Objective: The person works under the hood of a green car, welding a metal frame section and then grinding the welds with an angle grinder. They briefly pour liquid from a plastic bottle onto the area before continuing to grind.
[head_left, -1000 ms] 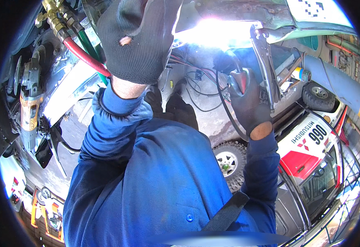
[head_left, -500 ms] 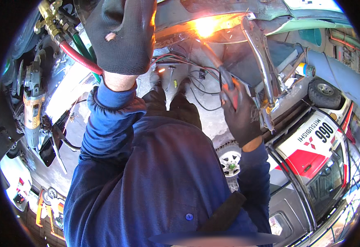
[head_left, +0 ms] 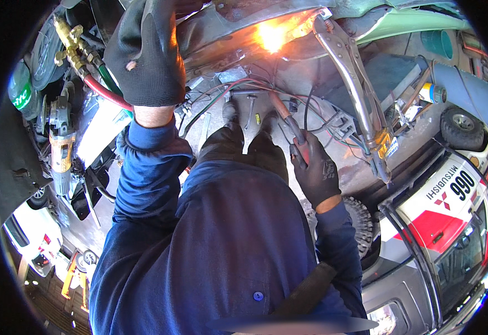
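My right hand (head_left: pixel 317 174), in a black glove, is wrapped round the red and dark handle of a welding torch (head_left: pixel 293 125). The torch points up and away from me, its copper-coloured nozzle below a bright orange glow (head_left: pixel 272 40) on the metal panel (head_left: pixel 227 28) and apart from it. Large locking pliers (head_left: pixel 344 72) are clamped on the panel edge right of the glow. At upper left my gloved left hand (head_left: pixel 146 61) is raised by the panel. The upper edge cuts off its fingers, and a small hole shows in the glove.
Brass valves (head_left: pixel 76 44) with red and green hoses hang at the left, above an angle grinder (head_left: pixel 61 139). Cables (head_left: pixel 244 84) and tools lie on the floor round my feet. A white, red and grey vehicle (head_left: pixel 422 223) stands at the right, near a loose wheel (head_left: pixel 461 127).
My right hand has drawn the welding torch down toward me, away from the panel. The bright spot is still glowing. The view has shifted a little.
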`<action>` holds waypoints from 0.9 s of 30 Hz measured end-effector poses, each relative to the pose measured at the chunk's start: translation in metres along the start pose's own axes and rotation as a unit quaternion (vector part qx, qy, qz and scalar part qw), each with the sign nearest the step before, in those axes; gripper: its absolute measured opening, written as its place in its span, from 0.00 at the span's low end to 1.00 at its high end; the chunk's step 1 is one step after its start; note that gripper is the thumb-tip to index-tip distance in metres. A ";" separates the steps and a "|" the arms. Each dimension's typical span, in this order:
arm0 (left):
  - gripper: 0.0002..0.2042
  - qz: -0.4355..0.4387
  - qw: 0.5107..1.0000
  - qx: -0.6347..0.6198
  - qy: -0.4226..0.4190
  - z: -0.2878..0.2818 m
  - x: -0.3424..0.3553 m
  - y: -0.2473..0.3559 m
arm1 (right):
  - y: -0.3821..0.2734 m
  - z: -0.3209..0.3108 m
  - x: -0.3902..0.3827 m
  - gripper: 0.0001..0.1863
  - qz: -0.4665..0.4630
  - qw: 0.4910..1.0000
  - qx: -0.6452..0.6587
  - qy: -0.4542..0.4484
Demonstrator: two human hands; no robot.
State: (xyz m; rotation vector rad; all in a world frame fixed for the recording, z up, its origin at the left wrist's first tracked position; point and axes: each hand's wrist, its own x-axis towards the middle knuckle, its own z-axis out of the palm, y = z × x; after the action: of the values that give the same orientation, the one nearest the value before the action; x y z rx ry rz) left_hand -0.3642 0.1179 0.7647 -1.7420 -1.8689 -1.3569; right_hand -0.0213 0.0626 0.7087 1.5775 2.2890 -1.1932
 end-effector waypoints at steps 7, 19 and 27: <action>0.18 -0.284 0.950 -0.122 0.035 0.008 -0.001 0.002 | 0.008 0.000 0.003 0.30 -0.016 1.000 0.002 0.010; 0.19 -0.235 0.959 -0.146 0.056 0.003 -0.010 0.011 | 0.004 -0.010 0.008 0.29 0.015 0.999 0.026 0.018; 0.20 -0.248 0.947 -0.186 0.083 0.004 -0.009 0.015 | -0.015 -0.035 0.024 0.25 0.011 0.998 0.028 0.059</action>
State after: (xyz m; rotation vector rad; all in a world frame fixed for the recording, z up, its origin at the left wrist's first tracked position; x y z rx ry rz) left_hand -0.3468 0.1128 0.7629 -1.2751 -2.1443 -2.0881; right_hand -0.0328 0.1007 0.7286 1.7309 2.3215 -1.1992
